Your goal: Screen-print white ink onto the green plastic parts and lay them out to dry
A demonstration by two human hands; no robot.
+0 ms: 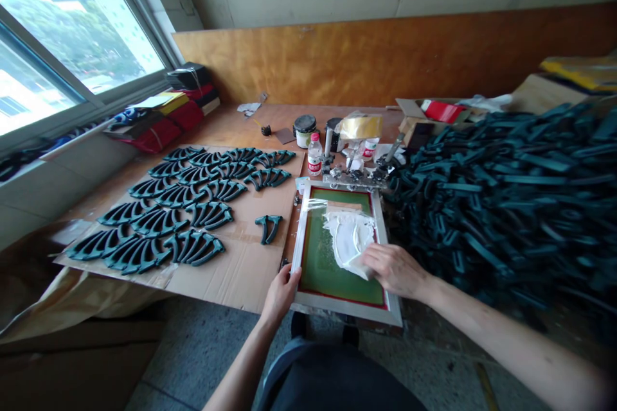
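A screen printing frame (pixel 303 231) with silvery edges and a green mesh (pixel 315 257) lies before me, clamped at its far end. My left hand (pixel 283 292) is closed round the frame's near left edge. White ink (pixel 344 231) is spread thickly over the middle of the mesh. My right hand (pixel 393 268) pinches a flat white scraper (pixel 360 268) against the mesh, at the near right end of the ink. Part of the scraper is hidden by my fingers. Metal clamps (pixel 354 174) hold the frame's far side.
Dark green curved handles (pixel 159 218) lie in rows on a cardboard sheet (pixel 250 263) to the left, with two handles (pixel 268 228) nearer the frame. A large heap of such handles (pixel 506 205) rises on the right. A bottle (pixel 315 155) and an ink tub (pixel 304 131) stand behind.
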